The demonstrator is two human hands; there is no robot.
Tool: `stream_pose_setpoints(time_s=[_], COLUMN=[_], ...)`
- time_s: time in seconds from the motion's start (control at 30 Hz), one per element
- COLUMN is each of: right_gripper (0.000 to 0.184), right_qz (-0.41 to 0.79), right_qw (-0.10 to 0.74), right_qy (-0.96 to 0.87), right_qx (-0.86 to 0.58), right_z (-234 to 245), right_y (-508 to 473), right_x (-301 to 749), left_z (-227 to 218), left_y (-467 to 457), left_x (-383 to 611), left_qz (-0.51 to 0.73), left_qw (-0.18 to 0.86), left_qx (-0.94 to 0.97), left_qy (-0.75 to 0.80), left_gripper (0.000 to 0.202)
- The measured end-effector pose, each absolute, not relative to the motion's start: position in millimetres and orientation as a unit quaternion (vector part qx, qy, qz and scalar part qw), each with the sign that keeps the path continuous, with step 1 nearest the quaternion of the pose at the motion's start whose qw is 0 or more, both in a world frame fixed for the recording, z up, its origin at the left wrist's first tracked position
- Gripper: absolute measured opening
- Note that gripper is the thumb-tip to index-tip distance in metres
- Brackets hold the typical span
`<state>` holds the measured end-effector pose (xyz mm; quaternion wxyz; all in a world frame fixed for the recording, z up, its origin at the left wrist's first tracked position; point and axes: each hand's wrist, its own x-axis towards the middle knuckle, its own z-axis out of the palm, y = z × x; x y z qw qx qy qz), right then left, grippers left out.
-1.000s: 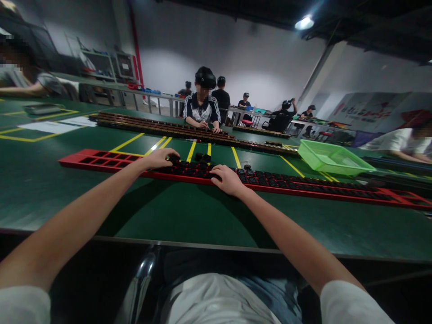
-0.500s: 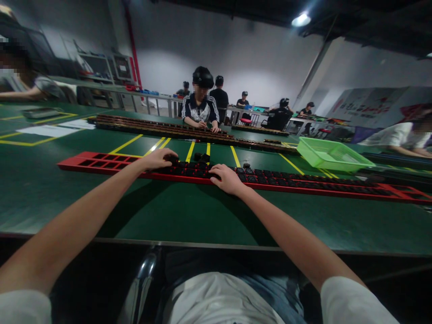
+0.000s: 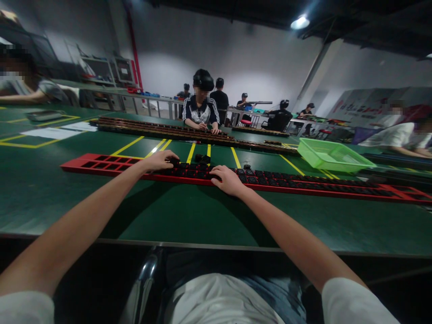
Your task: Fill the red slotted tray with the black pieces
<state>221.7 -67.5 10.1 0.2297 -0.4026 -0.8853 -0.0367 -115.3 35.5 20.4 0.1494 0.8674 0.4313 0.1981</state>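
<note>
The frame (image 3: pixel 74 166) is seemingly steadied by the half-curled right hand (image 3: pixel 228 179); a block (image 3: pixel 174 160) is cupped by the left hand (image 3: pixel 158 161); grips unclear.

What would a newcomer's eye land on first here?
Probably the long red frame across the green table, with rows of black pieces and the left hand and right hand at it. Next, the bright green basket beyond it, toward the right. Across the table, a co-worker in a striped-sleeve top leans over long brown strips.
</note>
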Motion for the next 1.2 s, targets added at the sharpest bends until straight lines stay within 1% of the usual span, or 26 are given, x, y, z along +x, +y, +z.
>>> stream_pose_setpoints(time_s=[0.1, 0.23, 0.47, 0.77, 0.93, 1.1, 1.2], right_gripper=[0.027, 0.027, 0.028, 0.028, 0.028, 0.029, 0.031], right_qz=[-0.039, -0.037, -0.034, -0.027, -0.028, -0.037, -0.046], right_qw=[0.232, 0.233, 0.233, 0.227, 0.227, 0.214, 0.2], right_qy=[-0.886, -0.887, -0.885, -0.883, -0.884, -0.887, -0.889], right_qx=[-0.4, -0.398, -0.401, -0.41, -0.407, -0.407, -0.41], right_z=[8.7, 6.9, 8.1, 9.5, 8.0, 10.2, 12.1], right_y=[-65.8, -64.0, -65.7, -66.7, -66.4, -68.6, -70.4], right_x=[222.5, 223.3, 222.3, 221.8, 222.9, 221.9, 220.8], left_z=[23.6, 23.9, 19.1, 16.4, 14.1, 17.8, 21.2], left_y=[31.2, 28.8, 34.9, 40.1, 41.2, 37.8, 38.1], left_x=[-113.4, -109.1, -107.8, -110.5, -112.2, -112.6, -116.6], left_qz=[0.195, 0.168, 0.134, 0.114, 0.13, 0.118, 0.076], left_qw=[0.153, 0.116, 0.073, 0.143, 0.181, 0.155, 0.106], left_qx=[0.865, 0.87, 0.883, 0.864, 0.86, 0.868, 0.854], left_qy=[0.437, 0.449, 0.443, 0.469, 0.458, 0.457, 0.503], left_gripper=[0.052, 0.046, 0.045, 0.05, 0.051, 0.052, 0.056])
